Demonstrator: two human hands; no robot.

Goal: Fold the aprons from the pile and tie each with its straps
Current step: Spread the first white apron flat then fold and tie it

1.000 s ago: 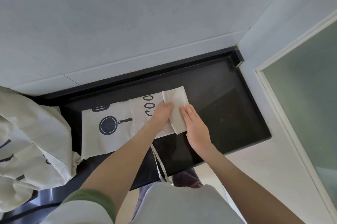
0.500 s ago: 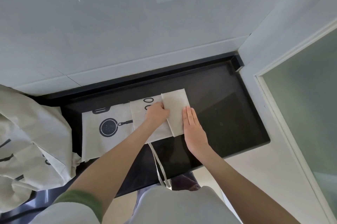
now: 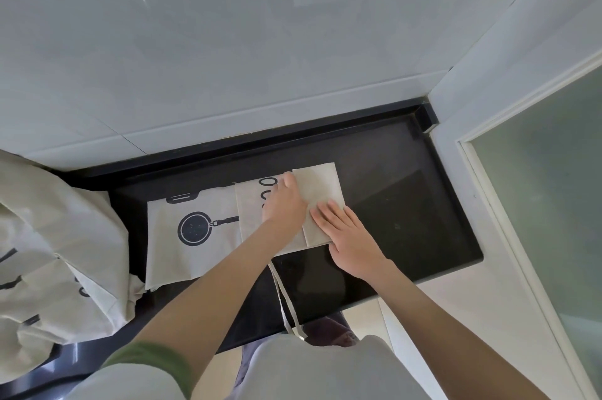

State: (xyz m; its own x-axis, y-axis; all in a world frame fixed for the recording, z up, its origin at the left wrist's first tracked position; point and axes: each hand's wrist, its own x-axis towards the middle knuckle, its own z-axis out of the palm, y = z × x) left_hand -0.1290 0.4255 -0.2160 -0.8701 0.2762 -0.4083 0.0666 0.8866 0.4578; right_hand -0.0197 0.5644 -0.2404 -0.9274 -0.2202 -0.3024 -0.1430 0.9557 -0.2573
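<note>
Black polished counter (image 3: 407,204), glossy, with a raised black rim (image 3: 293,135) along its far edge; it ends at a corner on the right. White tiled wall (image 3: 228,41) behind it. Frosted greenish glass panel (image 3: 553,204) in a white frame to the right, light floor below.

Pile of aprons (image 3: 49,253): cream cloth with dark print, heaped at the left end of the counter and spilling over its near edge.

Apron (image 3: 169,256): cream, lying flat on the counter just right of the pile, partly folded. Frying-pan print (image 3: 193,228) showing on the left portion; a narrower layer folded over the middle bears large black letters, partly covered. Plain flap (image 3: 321,184) folded on top at the right end. Straps (image 3: 286,302) trailing from under the folded part, over the near edge of the counter, hanging down.

Left hand (image 3: 285,204): resting on the lettered layer, against the left edge of the flap, fingers bent down towards the cloth; whether they pinch the edge or only press it cannot be told.

Right hand (image 3: 345,233): flat, fingers straight and close together, pressing the near right part of the flap, the heel of the palm over bare counter. Both hands lie side by side, nearly touching, on the apron's right end.
</note>
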